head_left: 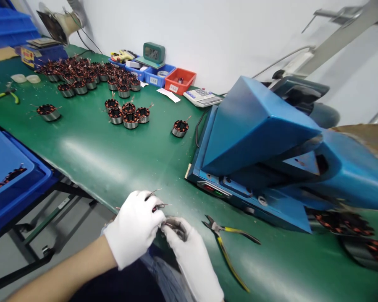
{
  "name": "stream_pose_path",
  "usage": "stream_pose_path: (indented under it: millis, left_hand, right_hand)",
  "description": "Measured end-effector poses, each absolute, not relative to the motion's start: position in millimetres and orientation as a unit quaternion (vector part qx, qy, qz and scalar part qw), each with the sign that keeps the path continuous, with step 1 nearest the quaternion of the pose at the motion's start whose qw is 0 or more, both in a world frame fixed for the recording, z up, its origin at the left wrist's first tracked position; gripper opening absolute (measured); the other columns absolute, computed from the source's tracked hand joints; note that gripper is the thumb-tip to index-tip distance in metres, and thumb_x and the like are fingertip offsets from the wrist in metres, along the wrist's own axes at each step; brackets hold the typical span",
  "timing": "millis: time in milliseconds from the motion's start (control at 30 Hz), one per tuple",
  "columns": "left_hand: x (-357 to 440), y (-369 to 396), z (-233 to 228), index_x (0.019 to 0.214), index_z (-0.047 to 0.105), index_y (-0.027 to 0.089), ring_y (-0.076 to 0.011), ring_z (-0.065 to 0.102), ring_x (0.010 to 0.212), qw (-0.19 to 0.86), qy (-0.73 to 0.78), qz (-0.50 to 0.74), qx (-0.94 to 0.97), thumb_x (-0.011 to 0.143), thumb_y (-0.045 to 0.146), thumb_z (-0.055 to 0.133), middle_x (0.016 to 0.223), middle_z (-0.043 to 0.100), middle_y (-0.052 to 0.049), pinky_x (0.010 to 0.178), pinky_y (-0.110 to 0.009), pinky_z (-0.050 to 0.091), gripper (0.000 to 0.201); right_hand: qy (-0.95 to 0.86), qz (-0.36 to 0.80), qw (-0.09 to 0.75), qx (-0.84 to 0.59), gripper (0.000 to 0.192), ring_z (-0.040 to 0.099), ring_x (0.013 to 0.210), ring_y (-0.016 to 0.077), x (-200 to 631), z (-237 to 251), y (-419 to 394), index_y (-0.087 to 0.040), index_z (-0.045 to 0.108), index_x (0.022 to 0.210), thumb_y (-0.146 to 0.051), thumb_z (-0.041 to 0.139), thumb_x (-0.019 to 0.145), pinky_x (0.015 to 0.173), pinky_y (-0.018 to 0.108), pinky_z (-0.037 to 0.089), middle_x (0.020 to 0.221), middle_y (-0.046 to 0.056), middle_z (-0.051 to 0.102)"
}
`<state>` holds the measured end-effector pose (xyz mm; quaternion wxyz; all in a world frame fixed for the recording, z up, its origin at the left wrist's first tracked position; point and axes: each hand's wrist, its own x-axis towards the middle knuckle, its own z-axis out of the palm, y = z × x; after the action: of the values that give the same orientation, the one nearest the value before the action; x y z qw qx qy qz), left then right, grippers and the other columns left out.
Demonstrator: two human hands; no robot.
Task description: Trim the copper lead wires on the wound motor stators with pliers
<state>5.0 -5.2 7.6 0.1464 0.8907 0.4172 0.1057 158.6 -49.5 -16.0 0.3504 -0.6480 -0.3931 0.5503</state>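
Observation:
At the near edge of the bench my left hand (135, 226), in a white glove, is closed around a wire-wound motor stator (155, 208). Most of that stator is hidden by the glove, and thin wire ends stick out past the fingers. My right hand (189, 251), gloved with dark-stained fingertips, is pinched shut against the near side of the left hand. What lies between its fingertips is too small and covered to make out. Just right of it, cutting pliers (219, 230) with yellow-and-black handles lie with jaws apart.
A blue machine (255, 130) stands on the green bench (129, 155) at right, with large stators (343, 222) beside it. One small stator (180, 128), a small group (129, 113) and a big cluster (78, 73) lie farther back. Blue crates (44, 176) stand left, a red bin (180, 81) behind.

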Motion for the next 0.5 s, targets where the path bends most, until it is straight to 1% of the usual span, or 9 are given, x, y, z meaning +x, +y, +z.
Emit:
stream_pose_path:
  millis: [67,133,200,233,267,300,367,433,500]
  left_hand:
    - [4.6,-5.5,3.9,0.083,0.060,0.019,-0.0268,0.050,0.101,0.163,0.420,0.114,0.885,0.078,0.016,0.059,0.104,0.060,-0.006,0.087,-0.045,0.042,0.006]
    - [4.6,-6.0,1.0,0.081,0.060,0.020,-0.0264,0.050,0.098,0.180,0.419,0.130,0.881,0.078,0.019,0.059,0.101,0.059,-0.005,0.084,-0.045,0.041,0.003]
    - [5.4,-6.1,0.0,0.079,0.059,0.020,-0.0257,0.049,0.096,0.190,0.425,0.155,0.871,0.078,0.018,0.058,0.098,0.060,-0.004,0.082,-0.044,0.040,0.002]
    - [6.0,-6.0,0.3,0.078,0.059,0.020,-0.0253,0.049,0.095,0.191,0.431,0.169,0.866,0.079,0.017,0.057,0.097,0.060,-0.004,0.082,-0.044,0.040,0.003]
    - [6.8,-6.1,0.8,0.078,0.059,0.020,-0.0248,0.049,0.094,0.193,0.436,0.180,0.860,0.079,0.016,0.056,0.096,0.060,-0.003,0.081,-0.043,0.040,0.005]
    - [7.5,-6.1,1.4,0.079,0.060,0.020,-0.0244,0.049,0.094,0.195,0.442,0.189,0.855,0.079,0.015,0.055,0.095,0.060,-0.003,0.081,-0.043,0.040,0.007]
    - [8.5,-6.4,2.3,0.079,0.060,0.020,-0.0239,0.049,0.093,0.200,0.444,0.203,0.850,0.080,0.015,0.054,0.093,0.060,-0.003,0.080,-0.042,0.039,0.008]
    - [8.6,-6.8,2.4,0.080,0.060,0.020,-0.0239,0.049,0.093,0.206,0.444,0.207,0.847,0.081,0.016,0.054,0.093,0.060,-0.004,0.080,-0.042,0.039,0.008]
    - [8.1,-7.0,1.7,0.080,0.060,0.021,-0.0236,0.049,0.093,0.209,0.444,0.208,0.846,0.082,0.016,0.054,0.093,0.060,-0.003,0.080,-0.041,0.039,0.008]
  right_hand:
    - [-0.382,0.531,0.353,-0.669,0.015,0.063,0.064,0.0197,152.6,-14.6,-47.5,-0.018,0.066,0.072,-0.033,0.063,0.075,0.059,0.029,0.049,0.069,0.005,0.071]
    - [-0.335,0.545,0.354,-0.683,0.018,0.057,0.052,0.0161,149.4,-14.6,-49.4,-0.018,0.064,0.068,-0.035,0.063,0.073,0.047,0.026,0.043,0.059,0.002,0.066]
    - [-0.297,0.575,0.347,-0.679,0.021,0.054,0.044,0.0138,149.9,-16.1,-54.9,-0.017,0.064,0.067,-0.037,0.063,0.073,0.041,0.024,0.040,0.054,0.001,0.064]
    - [-0.288,0.578,0.347,-0.680,0.022,0.055,0.044,0.0143,151.4,-17.4,-58.4,-0.016,0.065,0.069,-0.038,0.064,0.072,0.040,0.024,0.041,0.055,0.002,0.065]
    - [-0.289,0.565,0.352,-0.688,0.023,0.058,0.047,0.0160,153.4,-19.1,-62.0,-0.016,0.067,0.073,-0.039,0.066,0.072,0.042,0.025,0.044,0.058,0.003,0.068]
    - [-0.298,0.539,0.360,-0.701,0.025,0.063,0.054,0.0189,155.5,-21.3,-65.2,-0.016,0.069,0.080,-0.039,0.067,0.071,0.047,0.028,0.049,0.066,0.006,0.071]
    - [-0.343,0.471,0.383,-0.717,0.031,0.070,0.075,0.0244,159.3,-26.8,-70.1,-0.017,0.071,0.095,-0.039,0.068,0.073,0.065,0.033,0.056,0.087,0.010,0.075]
    - [-0.427,0.418,0.402,-0.693,0.030,0.069,0.089,0.0257,160.9,-32.7,-71.8,-0.019,0.071,0.102,-0.035,0.065,0.077,0.082,0.037,0.054,0.102,0.011,0.074]
    - [-0.514,0.372,0.407,-0.657,0.027,0.068,0.095,0.0263,159.7,-36.5,-70.6,-0.020,0.072,0.103,-0.031,0.060,0.082,0.088,0.040,0.051,0.106,0.011,0.073]
